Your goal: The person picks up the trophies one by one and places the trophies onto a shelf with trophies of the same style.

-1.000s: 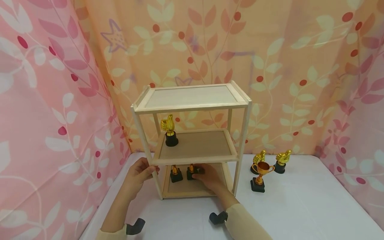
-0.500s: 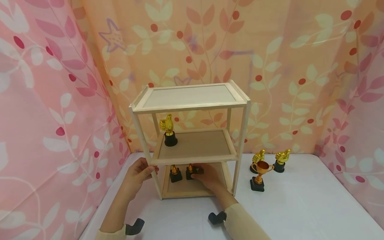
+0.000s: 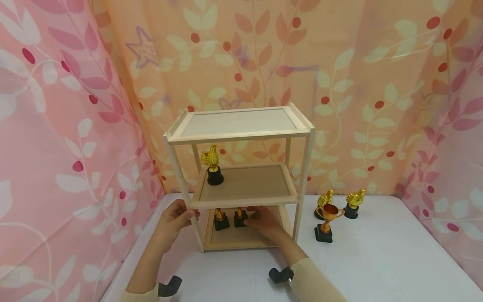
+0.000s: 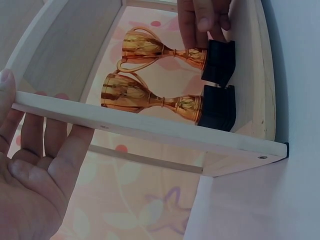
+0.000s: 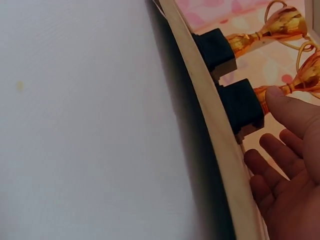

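Note:
A small three-tier wooden shelf rack point(image 3: 241, 122) stands on the white-covered table. My left hand point(image 3: 171, 222) grips its front left post, thumb in front and fingers behind in the left wrist view. On the bottom tier two copper-gold trophy cups stand side by side, a left one point(image 3: 221, 221) and a right one point(image 3: 240, 219); the middle tier hides their tops in the head view. My right hand point(image 3: 266, 224) is beside the right cup, its fingers loosely bent and spread away from it. The thumb point(image 5: 282, 102) lies at that cup's stem; whether it touches, I cannot tell.
A gold thumbs-up trophy point(image 3: 215, 176) stands at the left of the middle tier. On the table right of the rack are another trophy cup point(image 3: 324, 233) and two thumbs-up trophies, one behind the cup point(image 3: 326, 197) and one farther right point(image 3: 354, 203). Patterned curtains point(image 3: 377, 105) surround the table.
My right hand has let go of the right trophy cup and drawn slightly to the right, showing more of its base. The left hand keeps its grip on the post.

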A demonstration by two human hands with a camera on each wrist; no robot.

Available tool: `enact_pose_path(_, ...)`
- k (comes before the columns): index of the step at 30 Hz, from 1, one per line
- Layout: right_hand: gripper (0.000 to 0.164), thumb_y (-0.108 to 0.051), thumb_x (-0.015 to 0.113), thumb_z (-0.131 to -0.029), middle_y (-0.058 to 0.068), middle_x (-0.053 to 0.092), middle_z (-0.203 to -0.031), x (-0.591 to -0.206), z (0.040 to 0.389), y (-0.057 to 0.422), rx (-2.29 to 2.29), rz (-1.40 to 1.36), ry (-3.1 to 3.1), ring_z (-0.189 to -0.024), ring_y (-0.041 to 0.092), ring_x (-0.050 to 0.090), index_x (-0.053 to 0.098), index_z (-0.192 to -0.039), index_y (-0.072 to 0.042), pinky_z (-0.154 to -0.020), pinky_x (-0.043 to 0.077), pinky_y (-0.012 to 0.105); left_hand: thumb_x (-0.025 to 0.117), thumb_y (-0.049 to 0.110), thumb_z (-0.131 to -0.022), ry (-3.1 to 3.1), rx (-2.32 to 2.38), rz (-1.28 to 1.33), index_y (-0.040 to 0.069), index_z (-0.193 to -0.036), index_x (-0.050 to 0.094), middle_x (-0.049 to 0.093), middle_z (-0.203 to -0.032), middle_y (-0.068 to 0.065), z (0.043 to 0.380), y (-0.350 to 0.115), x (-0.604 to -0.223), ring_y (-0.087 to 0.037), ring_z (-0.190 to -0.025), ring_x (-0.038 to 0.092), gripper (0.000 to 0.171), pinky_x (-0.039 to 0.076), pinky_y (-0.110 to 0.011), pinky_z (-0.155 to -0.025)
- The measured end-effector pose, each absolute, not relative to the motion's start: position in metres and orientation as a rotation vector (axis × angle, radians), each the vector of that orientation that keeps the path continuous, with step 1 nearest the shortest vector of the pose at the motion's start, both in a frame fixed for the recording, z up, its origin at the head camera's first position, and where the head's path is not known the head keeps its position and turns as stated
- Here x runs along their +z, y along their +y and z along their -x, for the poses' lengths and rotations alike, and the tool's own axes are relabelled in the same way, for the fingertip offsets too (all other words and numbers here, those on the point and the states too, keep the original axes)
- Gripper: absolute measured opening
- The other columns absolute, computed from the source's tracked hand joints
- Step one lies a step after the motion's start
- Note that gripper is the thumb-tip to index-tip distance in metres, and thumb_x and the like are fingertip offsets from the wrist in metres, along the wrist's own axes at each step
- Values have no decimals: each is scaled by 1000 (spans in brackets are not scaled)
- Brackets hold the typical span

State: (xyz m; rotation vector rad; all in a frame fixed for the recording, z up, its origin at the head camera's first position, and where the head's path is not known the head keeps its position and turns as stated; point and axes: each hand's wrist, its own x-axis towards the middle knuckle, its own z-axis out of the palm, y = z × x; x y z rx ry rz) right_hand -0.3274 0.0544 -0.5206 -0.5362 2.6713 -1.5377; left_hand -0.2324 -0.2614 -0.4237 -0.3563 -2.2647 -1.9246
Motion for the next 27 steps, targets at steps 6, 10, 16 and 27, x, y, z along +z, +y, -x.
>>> enact_pose_path(6, 55, -27, 79, -91, 9, 64, -137, -511, 319, 58, -1572, 532, 2616, -119, 29, 63, 60, -140, -10, -96, 54, 47, 65, 17, -102, -2270, -1920, 353, -4, -120, 52, 67, -110, -24, 232, -262, -424, -22, -100, 71, 30, 61, -34, -90)
enact_pose_path(10, 54, -24, 78, -93, 9, 63, -138, -506, 310, 62, -1591, 606, 2602, -120, 30, 62, 58, -141, -9, -100, 51, 51, 64, 16, -102, -2267, -1925, 359, -4, -120, 51, 67, -110, -25, 231, -262, -424, -21, -100, 71, 30, 60, -35, -90)
enact_pose_path(16, 53, -19, 75, -94, 9, 64, -138, -497, 292, 69, -1599, 732, 2618, -119, 30, 62, 56, -142, -10, -101, 50, 53, 64, 17, -102, -2274, -1923, 353, -4, -121, 51, 67, -111, -26, 231, -261, -423, -23, -101, 71, 31, 60, -35, -91)
enact_pose_path(27, 51, -22, 76, -94, 10, 66, -134, -474, 257, 85, -1521, 959, 2663, -114, 32, 65, 59, -139, -5, -96, 54, 51, 63, 16, -102, -2278, -1914, 363, -4, -121, 52, 67, -111, -27, 232, -261, -424, -25, -101, 71, 30, 61, -35, -90)
